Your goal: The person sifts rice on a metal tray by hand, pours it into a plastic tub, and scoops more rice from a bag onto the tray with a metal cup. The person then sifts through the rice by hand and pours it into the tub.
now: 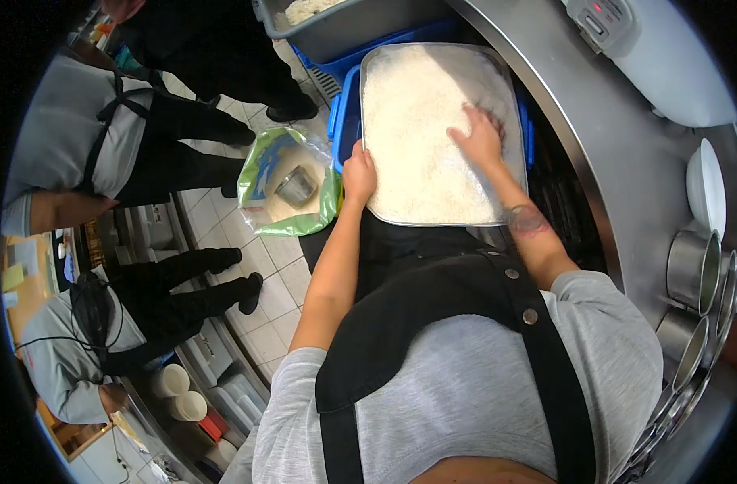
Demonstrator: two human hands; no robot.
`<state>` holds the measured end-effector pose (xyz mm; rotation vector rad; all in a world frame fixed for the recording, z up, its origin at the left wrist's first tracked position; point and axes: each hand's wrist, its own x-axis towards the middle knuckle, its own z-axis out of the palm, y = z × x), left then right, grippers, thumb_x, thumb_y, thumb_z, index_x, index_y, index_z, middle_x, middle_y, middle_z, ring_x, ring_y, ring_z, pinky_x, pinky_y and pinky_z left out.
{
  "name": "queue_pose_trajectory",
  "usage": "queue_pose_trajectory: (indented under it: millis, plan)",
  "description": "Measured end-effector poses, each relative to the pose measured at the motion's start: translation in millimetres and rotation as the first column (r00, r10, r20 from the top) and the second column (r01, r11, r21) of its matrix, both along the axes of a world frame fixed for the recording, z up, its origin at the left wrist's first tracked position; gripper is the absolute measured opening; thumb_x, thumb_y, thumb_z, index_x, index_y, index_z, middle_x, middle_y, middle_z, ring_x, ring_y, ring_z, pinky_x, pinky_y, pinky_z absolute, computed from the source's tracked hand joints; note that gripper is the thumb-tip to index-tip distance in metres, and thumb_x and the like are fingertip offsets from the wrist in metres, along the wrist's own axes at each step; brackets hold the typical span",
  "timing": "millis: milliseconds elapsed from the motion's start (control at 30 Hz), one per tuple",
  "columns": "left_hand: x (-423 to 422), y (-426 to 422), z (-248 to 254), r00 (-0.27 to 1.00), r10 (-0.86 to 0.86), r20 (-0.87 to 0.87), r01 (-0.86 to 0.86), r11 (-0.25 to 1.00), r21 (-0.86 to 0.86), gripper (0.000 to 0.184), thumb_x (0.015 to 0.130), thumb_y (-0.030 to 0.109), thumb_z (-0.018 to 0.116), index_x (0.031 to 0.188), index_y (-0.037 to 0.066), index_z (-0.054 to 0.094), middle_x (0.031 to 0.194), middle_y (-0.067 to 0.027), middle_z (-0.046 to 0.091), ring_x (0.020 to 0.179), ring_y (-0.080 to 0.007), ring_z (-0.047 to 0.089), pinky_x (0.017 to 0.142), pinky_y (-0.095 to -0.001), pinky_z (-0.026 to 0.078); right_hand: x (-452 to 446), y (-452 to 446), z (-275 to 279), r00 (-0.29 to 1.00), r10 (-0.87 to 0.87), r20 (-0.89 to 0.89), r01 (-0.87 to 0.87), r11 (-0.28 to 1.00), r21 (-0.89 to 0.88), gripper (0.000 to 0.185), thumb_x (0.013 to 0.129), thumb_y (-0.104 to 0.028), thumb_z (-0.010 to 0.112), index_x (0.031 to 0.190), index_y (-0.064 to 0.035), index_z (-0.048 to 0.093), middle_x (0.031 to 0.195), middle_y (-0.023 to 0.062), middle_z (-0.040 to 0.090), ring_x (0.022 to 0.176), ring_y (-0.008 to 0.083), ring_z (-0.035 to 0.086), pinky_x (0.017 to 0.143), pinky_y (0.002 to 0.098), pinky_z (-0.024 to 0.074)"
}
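Note:
A large rectangular metal tray point(433, 223) is full of a pale, crumb-like layer point(417, 137), perhaps breadcrumbs. My left hand point(359, 174) grips the tray's left edge, its fingers partly hidden along the rim. On the right part of the layer lies my right hand point(478, 137), palm down, with the fingers spread and the thumb out to the left. The tray rests on a blue crate point(350, 113). Left of my left hand, an open green plastic bag point(330, 194) stands on the floor, holding pale powder and a metal cup point(296, 187).
A grey bin point(336, 39) with whitish food stands beyond the tray. The steel counter point(578, 121) curves along my right, carrying a white appliance point(667, 64), a white bowl point(707, 187) and metal pots point(691, 270). Several people in dark trousers stand on the tiled floor point(260, 315) to my left.

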<state>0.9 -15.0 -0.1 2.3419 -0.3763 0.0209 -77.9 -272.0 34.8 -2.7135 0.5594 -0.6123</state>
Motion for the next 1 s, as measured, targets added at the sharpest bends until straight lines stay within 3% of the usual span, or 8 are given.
queue_pose_trajectory:
  millis: [267,400,467,567,700,867,900,1000]
  plan:
    - [0.5,1.7,-3.6,1.000,-0.015,0.023,0.015,1.000,-0.016,0.031,0.093,0.014,0.047,0.119,0.000,0.053,0.082,-0.0293,0.064,0.078,-0.0474,0.061,0.071,-0.0555,0.046,-37.2,40.5,-9.7,0.852,0.504,-0.143,-0.406,0.807,0.430,0.041,0.067,0.002,0.070,0.108,-0.0043,0.066,0.105,0.0181,0.065,0.099,0.0323,0.062,0.086,0.0355,0.0482]
    - [-0.4,2.2,-0.5,1.000,-0.014,0.024,0.014,1.000,-0.015,0.031,0.093,0.014,0.046,0.120,-0.001,0.053,0.082,-0.0296,0.064,0.078,-0.0474,0.061,0.071,-0.0553,0.047,-11.5,21.1,64.0,0.852,0.408,-0.329,0.004,0.622,0.783,0.034,0.074,0.004,0.062,0.108,-0.0022,0.066,0.096,0.0169,0.069,0.088,0.0254,0.067,0.078,0.0342,0.0512]
    - [-1.9,1.6,0.0,1.000,-0.015,0.025,0.016,1.000,-0.024,0.031,0.093,0.014,0.046,0.120,0.000,0.053,0.082,-0.0296,0.064,0.078,-0.0475,0.061,0.071,-0.0554,0.047,3.0,2.2,70.6,0.880,0.473,-0.046,-0.340,0.695,0.634,0.039,0.076,0.009,0.054,0.111,-0.0034,0.066,0.101,0.0156,0.069,0.094,0.0183,0.065,0.081,0.0305,0.0501]
    - [0.7,1.1,-3.3,1.000,-0.014,0.021,0.014,1.000,-0.020,0.031,0.094,0.015,0.046,0.120,0.000,0.053,0.082,-0.0295,0.064,0.077,-0.0477,0.061,0.070,-0.0556,0.047,18.3,-4.0,107.7,0.855,0.501,0.136,-0.453,0.592,0.667,0.048,0.074,0.008,0.044,0.116,-0.0038,0.064,0.106,0.0087,0.067,0.105,0.0172,0.062,0.086,0.0307,0.0487]
    - [0.3,1.9,-3.8,1.000,-0.008,0.024,0.008,1.000,-0.008,0.031,0.094,0.015,0.046,0.120,0.000,0.053,0.082,-0.0294,0.064,0.077,-0.0477,0.061,0.070,-0.0557,0.047,32.1,-6.1,123.8,0.836,0.506,0.211,-0.450,0.415,0.790,0.030,0.086,-0.006,0.051,0.113,-0.0024,0.066,0.114,0.0129,0.066,0.108,0.0204,0.061,0.092,0.0307,0.0464]
    - [-0.8,1.5,-2.4,1.000,-0.006,0.030,0.006,1.000,-0.001,0.031,0.094,0.015,0.046,0.120,0.001,0.053,0.083,-0.0292,0.064,0.077,-0.0476,0.061,0.070,-0.0557,0.047,24.2,18.1,100.7,0.920,0.389,0.050,-0.383,0.864,0.327,0.027,0.085,-0.019,0.063,0.107,-0.0038,0.067,0.112,0.0144,0.066,0.107,0.0248,0.062,0.092,0.0330,0.0466]
    - [-1.0,1.4,-2.2,1.000,-0.005,0.024,0.005,1.000,-0.005,0.031,0.094,0.015,0.046,0.120,0.001,0.053,0.083,-0.0292,0.064,0.077,-0.0476,0.061,0.070,-0.0558,0.047,20.9,25.7,84.3,0.913,0.404,0.050,-0.406,0.893,0.195,0.028,0.084,-0.021,0.066,0.106,-0.0045,0.068,0.111,0.0144,0.066,0.106,0.0257,0.062,0.092,0.0330,0.0467]
    - [-1.6,0.0,3.5,1.000,0.007,-0.008,-0.007,1.000,0.000,0.030,0.094,0.016,0.046,0.118,0.000,0.055,0.086,-0.0294,0.064,0.080,-0.0468,0.062,0.071,-0.0549,0.047,-0.5,71.3,46.1,0.829,0.556,-0.060,-0.519,0.805,0.288,0.027,0.083,-0.022,0.066,0.107,-0.0110,0.068,0.123,0.0122,0.060,0.123,0.0288,0.051,0.099,0.0513,0.0403]
